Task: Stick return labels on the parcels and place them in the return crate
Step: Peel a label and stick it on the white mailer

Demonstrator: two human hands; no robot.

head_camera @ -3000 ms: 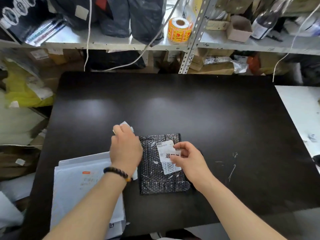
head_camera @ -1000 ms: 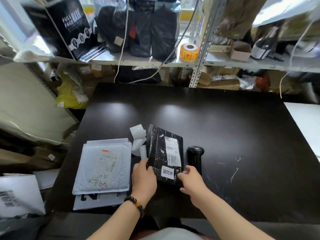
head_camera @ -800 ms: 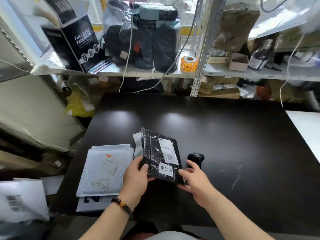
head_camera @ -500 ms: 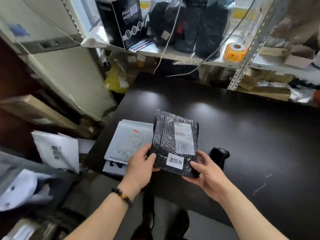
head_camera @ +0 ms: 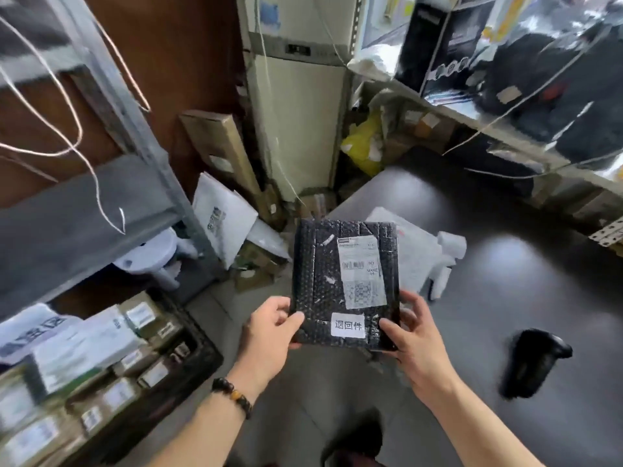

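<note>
1. The floor (head_camera: 303, 392) between the crate (head_camera: 202, 358) and the desk (head_camera: 505, 257) is bare. The parcel (head_camera: 337, 288) hangs over this gap.
2. The crate sits low on the left. Boxes (head_camera: 101, 362) fill it to the top, so the only room is above them.
3. Behind the crate stand a grey shelf post (head_camera: 158, 163) and a loose white wire (head_camera: 94, 183).
4. White bags (head_camera: 418, 254) and a black scanner (head_camera: 536, 362) lie near the desk edge. The desk past them is open.

Black scanner (head_camera: 532, 362) on dark table (head_camera: 505, 281); yellow bag (head_camera: 362, 148), long cardboard box (head_camera: 219, 146) beyond.
</note>
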